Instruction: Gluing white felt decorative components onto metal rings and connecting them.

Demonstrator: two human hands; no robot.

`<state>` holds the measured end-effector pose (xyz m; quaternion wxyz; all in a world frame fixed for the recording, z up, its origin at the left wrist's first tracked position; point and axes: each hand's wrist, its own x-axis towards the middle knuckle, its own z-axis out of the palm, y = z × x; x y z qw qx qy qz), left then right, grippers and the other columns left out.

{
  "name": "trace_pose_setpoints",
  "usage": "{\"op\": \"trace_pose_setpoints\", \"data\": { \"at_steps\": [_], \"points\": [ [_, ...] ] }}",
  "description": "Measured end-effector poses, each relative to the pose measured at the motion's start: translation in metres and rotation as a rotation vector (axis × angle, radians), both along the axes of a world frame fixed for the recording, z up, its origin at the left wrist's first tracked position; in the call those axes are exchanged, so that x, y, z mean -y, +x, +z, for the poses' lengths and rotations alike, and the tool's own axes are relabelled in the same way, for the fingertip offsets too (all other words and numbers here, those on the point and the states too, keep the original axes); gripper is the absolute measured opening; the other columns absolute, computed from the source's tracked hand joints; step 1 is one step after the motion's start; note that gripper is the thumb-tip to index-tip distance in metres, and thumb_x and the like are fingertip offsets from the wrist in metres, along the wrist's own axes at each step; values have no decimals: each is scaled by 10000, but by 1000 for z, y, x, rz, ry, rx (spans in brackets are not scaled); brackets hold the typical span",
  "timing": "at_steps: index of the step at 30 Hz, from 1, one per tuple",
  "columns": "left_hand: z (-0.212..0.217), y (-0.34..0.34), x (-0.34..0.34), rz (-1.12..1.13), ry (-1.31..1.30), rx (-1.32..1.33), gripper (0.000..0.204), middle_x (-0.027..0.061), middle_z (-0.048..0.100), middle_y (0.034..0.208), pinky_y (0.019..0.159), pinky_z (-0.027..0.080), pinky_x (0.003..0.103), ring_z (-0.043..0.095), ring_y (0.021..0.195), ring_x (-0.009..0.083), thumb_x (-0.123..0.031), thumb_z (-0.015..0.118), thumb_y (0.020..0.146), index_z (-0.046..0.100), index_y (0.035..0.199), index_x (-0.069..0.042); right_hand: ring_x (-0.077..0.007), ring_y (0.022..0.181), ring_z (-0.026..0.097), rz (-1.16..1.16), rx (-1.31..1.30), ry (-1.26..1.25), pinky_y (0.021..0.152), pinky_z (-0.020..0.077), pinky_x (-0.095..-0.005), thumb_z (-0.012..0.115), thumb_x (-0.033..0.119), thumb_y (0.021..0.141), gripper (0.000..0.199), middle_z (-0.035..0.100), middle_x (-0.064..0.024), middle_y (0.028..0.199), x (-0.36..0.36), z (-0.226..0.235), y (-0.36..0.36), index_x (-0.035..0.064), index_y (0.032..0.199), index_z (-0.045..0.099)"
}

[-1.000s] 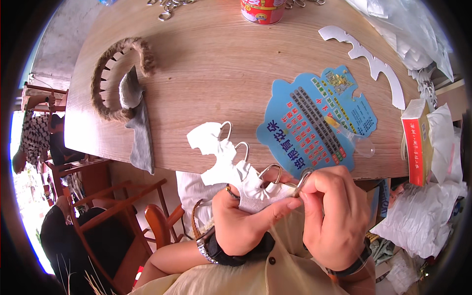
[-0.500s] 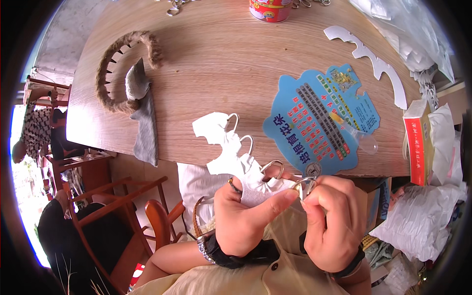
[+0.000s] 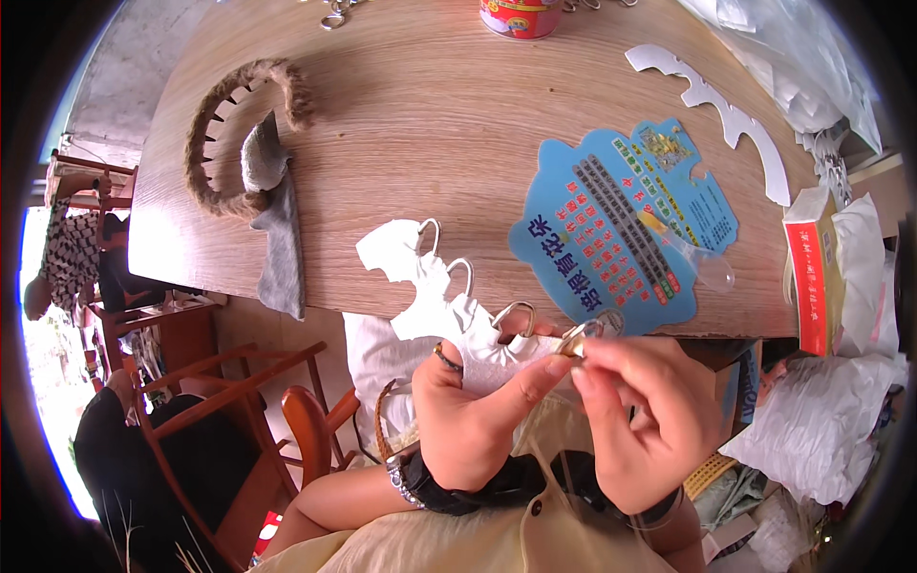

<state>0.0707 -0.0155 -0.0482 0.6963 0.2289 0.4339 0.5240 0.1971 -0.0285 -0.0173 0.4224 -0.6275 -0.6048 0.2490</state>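
Note:
My left hand is closed on a white scalloped strip, thumb on top. The strip reaches up and left over the table edge. Several metal rings stand along its upper side, looped through its narrow parts. At its right end, the fingertips of my right hand pinch a metal ring beside my left thumb. The other right fingers are curled. The fingers hide much of the strip's right end.
A blue cloud-shaped card lies just beyond my hands. Farther right rest a white notched strip and a red-and-yellow box. At left are a brown furry band and grey cloth; a red tin stands at the back.
The strip has shifted slightly left with my left hand. My right hand has turned, its fingers now reaching in from the right to the end ring.

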Motion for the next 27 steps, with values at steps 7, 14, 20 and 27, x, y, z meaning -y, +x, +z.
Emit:
{"op": "trace_pose_setpoints", "data": {
  "at_steps": [7,14,20,27],
  "points": [
    [-6,-1,-1,-6,28,180,266,70,630,989,803,493,282,610,901,139,92,670,774,570,1004,4,-165,712,652,-21,-158,-22,541,556,-246,684,-58,758,189,649,-119,853,-3,-6,-1,-31,937,629],
    [-7,-3,2,-57,32,57,268,78,638,988,800,496,284,612,898,139,93,672,772,574,1008,12,-163,712,648,-56,-217,-150,534,552,-244,674,-56,763,163,628,-103,829,-5,3,-3,-30,904,596],
    [-1,-4,0,-47,37,-46,257,89,649,978,766,509,272,625,867,148,92,674,771,595,1007,26,-153,740,640,-72,-259,-195,532,551,-242,664,-51,772,185,612,-94,837,-4,2,-8,-25,930,573],
    [-1,-5,-1,-74,95,-60,259,91,655,965,758,512,267,628,862,144,91,674,772,595,1012,36,-178,709,617,-53,-274,-209,514,520,-243,631,-18,808,115,592,-104,829,-4,-4,-4,-15,889,549]
  ]
}}
